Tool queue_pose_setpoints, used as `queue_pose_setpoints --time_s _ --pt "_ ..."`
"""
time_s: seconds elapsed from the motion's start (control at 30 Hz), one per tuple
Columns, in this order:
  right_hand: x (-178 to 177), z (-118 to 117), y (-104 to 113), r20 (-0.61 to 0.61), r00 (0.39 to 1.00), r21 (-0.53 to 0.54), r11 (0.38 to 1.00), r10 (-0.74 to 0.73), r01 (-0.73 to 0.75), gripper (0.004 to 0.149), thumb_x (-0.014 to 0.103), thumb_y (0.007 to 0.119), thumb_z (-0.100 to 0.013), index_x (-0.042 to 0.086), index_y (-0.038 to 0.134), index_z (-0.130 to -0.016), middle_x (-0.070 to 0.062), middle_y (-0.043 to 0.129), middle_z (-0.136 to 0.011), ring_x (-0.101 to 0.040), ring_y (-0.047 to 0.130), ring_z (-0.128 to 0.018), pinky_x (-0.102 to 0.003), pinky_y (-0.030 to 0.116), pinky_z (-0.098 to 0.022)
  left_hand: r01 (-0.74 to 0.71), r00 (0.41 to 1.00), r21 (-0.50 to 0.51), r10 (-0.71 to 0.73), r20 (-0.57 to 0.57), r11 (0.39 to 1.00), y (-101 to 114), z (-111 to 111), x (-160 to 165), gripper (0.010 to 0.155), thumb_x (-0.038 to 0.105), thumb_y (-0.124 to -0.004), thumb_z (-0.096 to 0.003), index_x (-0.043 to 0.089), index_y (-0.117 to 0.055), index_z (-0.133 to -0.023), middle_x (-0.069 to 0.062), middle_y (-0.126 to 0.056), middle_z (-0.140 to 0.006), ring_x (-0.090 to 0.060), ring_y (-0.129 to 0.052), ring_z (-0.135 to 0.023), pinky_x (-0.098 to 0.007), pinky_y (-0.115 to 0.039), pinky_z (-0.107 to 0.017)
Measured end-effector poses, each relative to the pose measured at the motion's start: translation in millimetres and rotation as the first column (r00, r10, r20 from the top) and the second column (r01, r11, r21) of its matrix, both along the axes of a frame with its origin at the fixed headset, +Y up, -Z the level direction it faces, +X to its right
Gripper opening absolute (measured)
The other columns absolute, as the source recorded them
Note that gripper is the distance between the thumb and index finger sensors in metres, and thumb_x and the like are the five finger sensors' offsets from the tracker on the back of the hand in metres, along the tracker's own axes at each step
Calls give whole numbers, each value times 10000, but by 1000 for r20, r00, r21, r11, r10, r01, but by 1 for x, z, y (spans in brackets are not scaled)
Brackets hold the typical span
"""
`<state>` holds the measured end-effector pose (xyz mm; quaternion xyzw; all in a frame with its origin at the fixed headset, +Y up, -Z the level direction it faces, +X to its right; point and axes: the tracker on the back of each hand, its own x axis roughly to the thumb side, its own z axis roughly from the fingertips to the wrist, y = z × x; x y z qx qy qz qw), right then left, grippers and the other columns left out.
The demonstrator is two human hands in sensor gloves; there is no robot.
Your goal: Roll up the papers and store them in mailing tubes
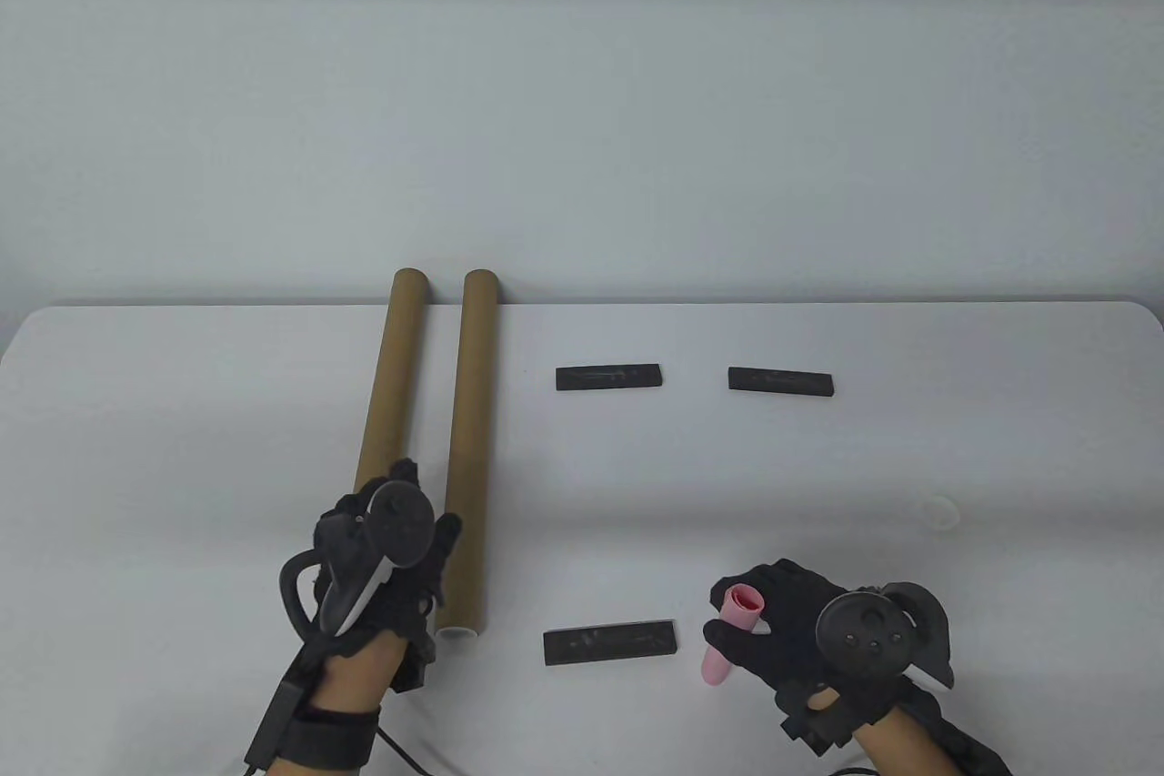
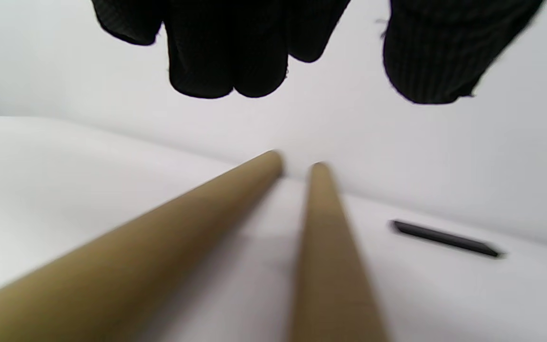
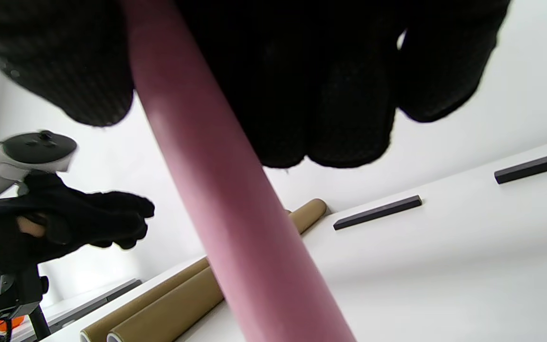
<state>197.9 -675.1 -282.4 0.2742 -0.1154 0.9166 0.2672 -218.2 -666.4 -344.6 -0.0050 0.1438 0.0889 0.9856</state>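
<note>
White table [image 1: 182, 448] carries two tubes [image 1: 470, 448] at ten o'clock. Right hand [image 1: 800, 630] grips a pink roll [image 1: 732, 630]; its wrist view alone shows the roll's length. Left hand [image 1: 382, 567] hovers, fingers loose, tube end hidden.

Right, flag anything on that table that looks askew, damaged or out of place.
Nothing stands out. The two brown cardboard mailing tubes lie side by side, undamaged. The three flat black bars lie flat. The right hand holds the pink rolled paper, neatly rolled.
</note>
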Motion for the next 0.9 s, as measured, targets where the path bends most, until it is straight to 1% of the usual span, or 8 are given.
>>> queue_pose_setpoints --time_s 0.07,0.2,0.3,0.43,0.63,0.8,0.87,0.9 --pt "1 3 5 6 1000 37 999 -15 15 573 587 873 -444 125 960 -770 -111 1032 -668 -362 1048 -578 -629 824 -526 14 998 -76 -19 -60 997 -6 -11 -10 861 657 -812 -356 288 -518 -1077 -42 -717 -1054 -318 -814 -962 -529 -621 -758" --pt "6 8 12 24 999 87 995 -46 44 573 589 869 -443 128 957 -773 -109 1031 -671 -362 1046 -581 -628 823 -528 23 993 -248 -52 -110 969 -28 -35 -22 925 677 -808 -344 278 -442 -1094 -54 -641 -1090 -328 -752 -998 -533 -608 -764" --pt "10 9 12 29 998 91 995 -51 49 575 588 866 -445 126 956 -775 -111 1029 -674 -362 1046 -581 -630 822 -527 32 985 -354 -91 -149 935 -42 -53 -30 977 697 -796 -331 252 -390 -1100 -73 -603 -1101 -346 -732 -1002 -538 -641 -750" --pt "12 8 12 32 997 92 994 -67 64 577 588 863 -447 125 953 -780 -111 1028 -678 -364 1043 -588 -632 819 -530 81 958 -504 -207 -199 860 -55 -72 -35 1024 734 -747 -315 220 -332 -1098 -90 -580 -1103 -354 -759 -984 -547 -736 -704" --pt "10 7 11 29 998 87 995 -59 56 582 589 861 -447 126 949 -787 -111 1024 -687 -366 1042 -594 -631 817 -535 3 947 -602 -196 -255 798 -74 -93 -40 1059 746 -738 -305 188 -300 -1091 -108 -575 -1096 -353 -772 -969 -534 -760 -685" --pt "11 8 12 28 997 83 995 -65 63 582 589 859 -448 125 948 -788 -112 1023 -689 -369 1040 -596 -632 816 -535 -15 946 -647 -198 -256 763 -94 -95 -39 1007 682 -773 -350 158 -294 -1064 -112 -608 -1040 -291 -845 -861 -425 -827 -611" --pt "11 8 12 28 998 84 995 -59 57 582 587 859 -449 124 948 -789 -112 1023 -690 -367 1042 -596 -631 816 -536 -15 951 -598 -174 -257 801 -94 -95 -37 948 643 -780 -364 146 -348 -1046 -108 -672 -980 -250 -895 -783 -382 -857 -570" --pt "11 8 12 28 998 86 995 -56 54 581 588 859 -448 126 949 -789 -112 1023 -689 -367 1041 -597 -632 816 -535 -35 950 -587 -156 -271 809 -94 -94 -37 932 625 -792 -367 143 -366 -1041 -115 -681 -972 -262 -900 -775 -396 -859 -568"
